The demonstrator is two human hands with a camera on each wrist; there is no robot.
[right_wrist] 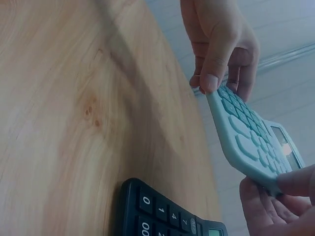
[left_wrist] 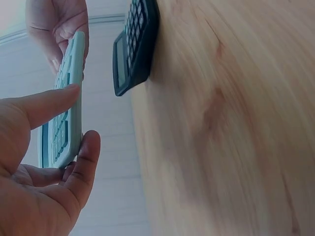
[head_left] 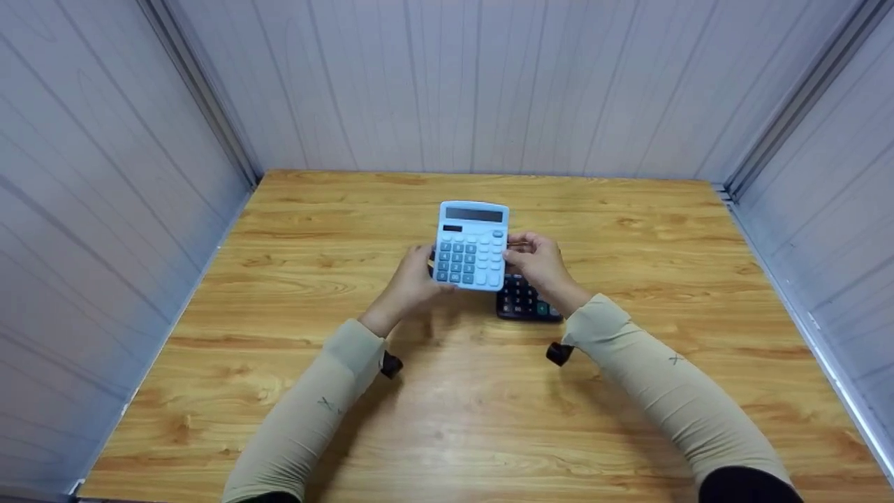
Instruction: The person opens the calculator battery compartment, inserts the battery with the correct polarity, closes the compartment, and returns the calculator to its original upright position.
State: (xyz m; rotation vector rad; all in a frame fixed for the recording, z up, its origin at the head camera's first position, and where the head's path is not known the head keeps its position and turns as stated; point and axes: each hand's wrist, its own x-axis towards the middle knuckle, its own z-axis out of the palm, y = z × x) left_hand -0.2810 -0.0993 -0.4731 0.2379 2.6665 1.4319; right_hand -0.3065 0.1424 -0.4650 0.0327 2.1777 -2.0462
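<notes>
A pale blue calculator (head_left: 471, 244) with grey and white keys is raised above the table, its display end farthest from me. My left hand (head_left: 412, 279) grips its left lower edge, thumb on the front and fingers behind, as the left wrist view shows. At the opposite edge, my right hand (head_left: 541, 265) pinches the calculator (right_wrist: 246, 132) between thumb and fingers. Under my right hand a black calculator (head_left: 517, 307) lies on the table, keys up, partly covered by the pale one and by that hand. Its keys and display (left_wrist: 120, 61) show in the left wrist view.
The wood-grain table (head_left: 447, 419) is bounded by pale panel walls (head_left: 447, 84) at the back and both sides. A small dark bit with an orange edge shows between my left hand and the pale calculator; I cannot tell what it is.
</notes>
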